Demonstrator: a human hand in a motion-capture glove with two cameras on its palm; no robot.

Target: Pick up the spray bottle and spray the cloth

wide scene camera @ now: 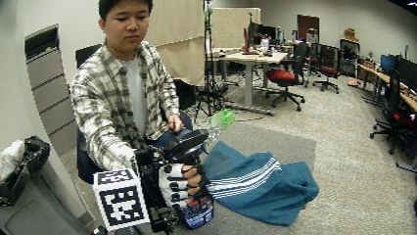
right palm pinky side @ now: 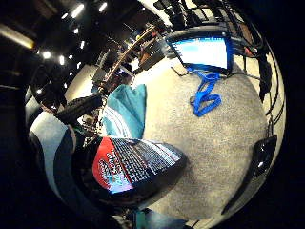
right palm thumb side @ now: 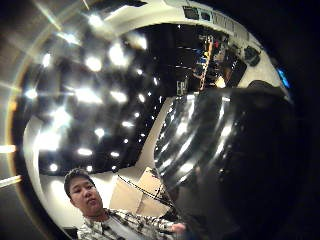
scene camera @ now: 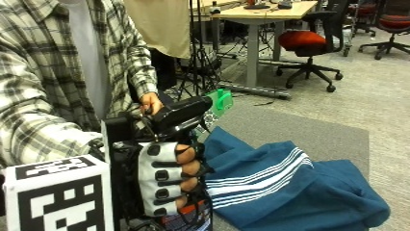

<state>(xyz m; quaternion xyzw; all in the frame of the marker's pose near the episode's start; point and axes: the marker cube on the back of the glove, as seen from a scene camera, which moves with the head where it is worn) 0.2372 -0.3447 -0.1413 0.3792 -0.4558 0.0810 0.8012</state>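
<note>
From my remote station, I see the gloved right hand (scene camera: 168, 177) wrapped around the spray bottle (scene camera: 185, 115), its fingers (scene camera: 187, 169) curled round the neck below a glossy black trigger head with a bright green nozzle tip (scene camera: 222, 101). The bottle stands upright above the near edge of the tabletop (scene camera: 307, 130), just beside the cloth (scene camera: 288, 187); its lower body, seen close in the little finger side palm view, carries a label (right palm pinky side: 131, 162) in red, white and dark panels covered with fine print. The person's bare hand (scene camera: 151, 102) rests at the back of the spray head.

The cloth is a soft teal fabric lying in a loose, rumpled heap, with a band of thin white stripes (scene camera: 259, 175) running across one fold. It lies on a grey, felt-like mat that covers the tabletop. In the little finger side palm view, a blue lanyard (right palm pinky side: 206, 95) lies coiled on the same grey surface, well apart from the cloth, near a lit monitor (right palm pinky side: 202, 51).

The person wears a plaid flannel shirt (scene camera: 38, 82) over a light tee. Behind is an open office with grey carpet, a pale wooden desk (scene camera: 256, 14), a red-seated swivel chair (scene camera: 307, 41) on a black wheeled base, and rows of ceiling spotlights.
</note>
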